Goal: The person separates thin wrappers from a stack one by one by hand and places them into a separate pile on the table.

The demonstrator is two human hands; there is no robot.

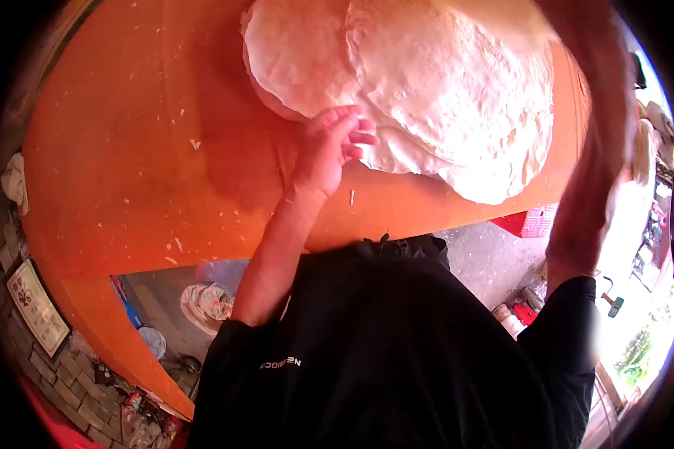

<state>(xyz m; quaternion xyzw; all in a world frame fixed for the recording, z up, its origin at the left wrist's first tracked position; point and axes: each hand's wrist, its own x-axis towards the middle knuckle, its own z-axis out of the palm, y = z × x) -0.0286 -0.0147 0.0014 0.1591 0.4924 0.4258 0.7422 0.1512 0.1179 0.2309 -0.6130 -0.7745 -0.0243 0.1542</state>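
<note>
Orange tabletop [150,150], smooth and curved-looking, is dotted with pale scraps; paving is seen at left. Near its edge, a broad, flattened dough-like mass [434,90] is spread: pale, soft, glossy, wrinkled, lobed, with a seam-like fold. Left forearm is extended upward from a black short sleeve; left hand [328,150] is held at the mass's lower-left rim, fingers parted and loosely curled, nothing seen gripped; contact cannot be confirmed. Right arm [595,142] is raised along the right side, bent over the top; right hand [518,19] is blurred by glare, finger spread unclear.
</note>
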